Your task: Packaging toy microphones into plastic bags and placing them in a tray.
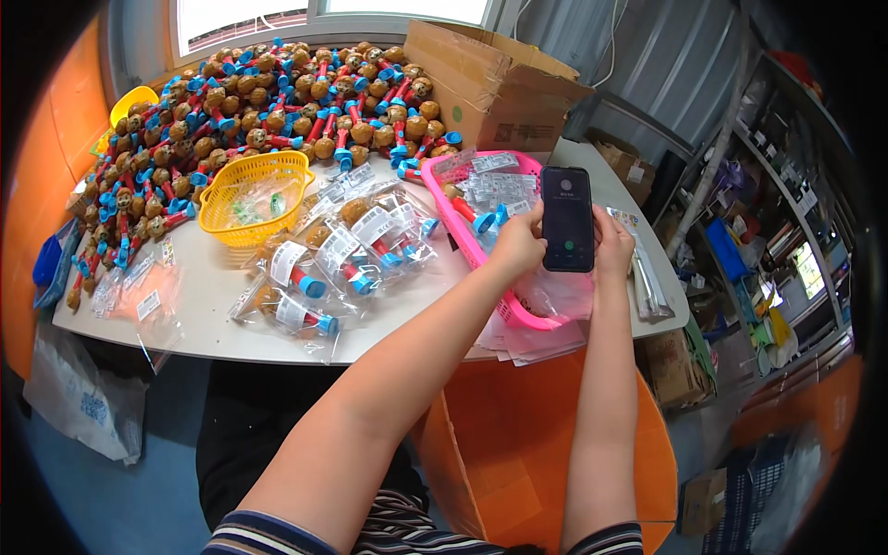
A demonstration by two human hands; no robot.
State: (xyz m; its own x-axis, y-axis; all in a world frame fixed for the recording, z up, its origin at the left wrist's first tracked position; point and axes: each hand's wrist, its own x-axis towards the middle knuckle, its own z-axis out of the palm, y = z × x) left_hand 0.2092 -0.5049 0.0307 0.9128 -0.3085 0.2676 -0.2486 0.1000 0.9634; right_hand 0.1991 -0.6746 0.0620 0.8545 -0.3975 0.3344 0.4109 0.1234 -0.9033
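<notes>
Both my hands hold a dark smartphone (567, 222) upright over the pink basket, its screen facing me and lit with a small green button. My left hand (521, 242) grips its left edge, and my right hand (612, 244) has its right edge. Under and behind the phone, the pink basket (447, 199) contains printed labels, clear bags and a toy with a blue end. To the left on the table lie several bagged toys (344, 248), each with a brown ball head, a red stem and a blue base. My fingers behind the phone are hidden.
A big heap of loose toys (277, 111) covers the back of the table (213, 314). Nearby are a yellow basket (254, 176) and a cardboard box (490, 83). An orange-lined open box (546, 435) stands below the front edge. Cluttered shelves (777, 176) are at right.
</notes>
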